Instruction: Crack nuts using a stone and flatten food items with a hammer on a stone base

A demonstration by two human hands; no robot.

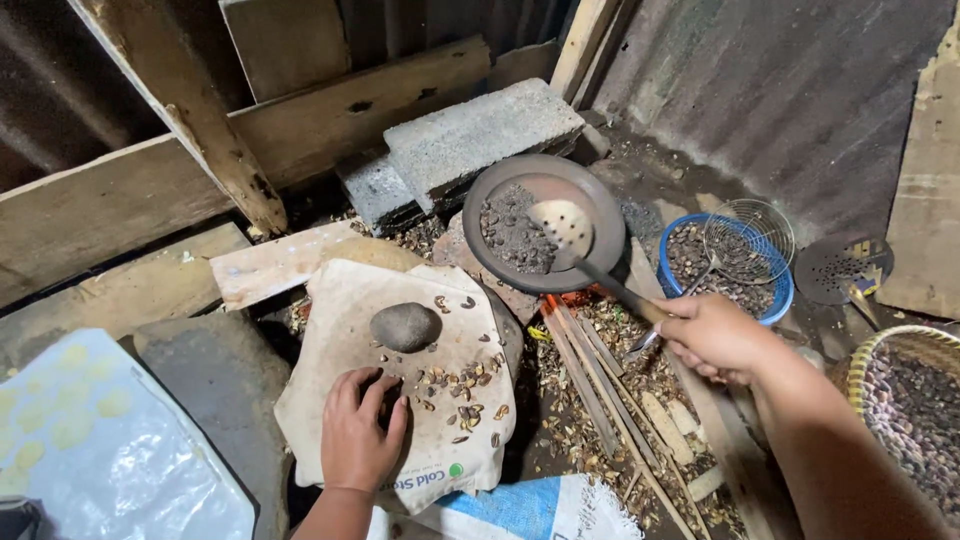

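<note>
Your right hand (712,335) gripped the slotted ladle (560,228) over the roasting pan (600,205), stirring underway, while your left hand's (358,432) fingers lay flat on the sack (340,330) near the stone (405,326); next scoop needed level lift.

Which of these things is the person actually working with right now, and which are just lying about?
In use:
right hand gripping the slotted ladle
round pan of dark roasting bits
left hand pressed on the pale sack
scattered nuts

Lying about:
round stone
blue bowl with wire skimmer
woven basket
concrete blocks
loose sticks
</note>
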